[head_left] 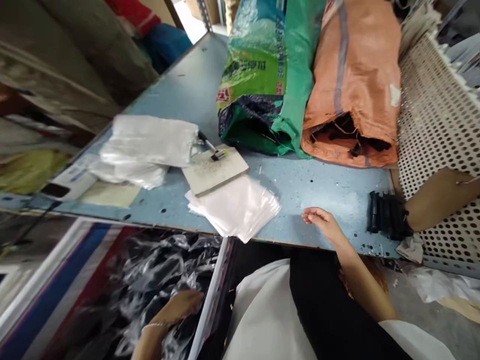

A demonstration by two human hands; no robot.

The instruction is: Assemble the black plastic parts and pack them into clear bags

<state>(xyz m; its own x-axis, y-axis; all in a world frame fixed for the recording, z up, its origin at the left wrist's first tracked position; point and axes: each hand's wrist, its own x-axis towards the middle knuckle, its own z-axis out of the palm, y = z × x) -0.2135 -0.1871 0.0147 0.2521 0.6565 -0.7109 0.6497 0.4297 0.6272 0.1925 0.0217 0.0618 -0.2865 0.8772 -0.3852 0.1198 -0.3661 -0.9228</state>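
Observation:
My left hand [183,304] reaches down over black items in clear plastic bags [168,265], inside a striped sack below the table's left front. Its fingers are blurred, so whether they grip anything does not show. Above the table's front edge my right hand [318,218] hovers, fingers loosely bent, thumb apart, nothing in it. To its left lies a fanned stack of clear plastic bags [243,207], weighed down by a flat pale block [215,170]. A small black-headed tool [216,154] rests on that block.
Another person's hand [423,202] at the right holds black items [386,215] beside a perforated white basket [438,125]. A green sack [296,85] and an orange sack [360,65] lie open-mouthed on the blue table [288,175]. More plastic bags [150,140] are at the left.

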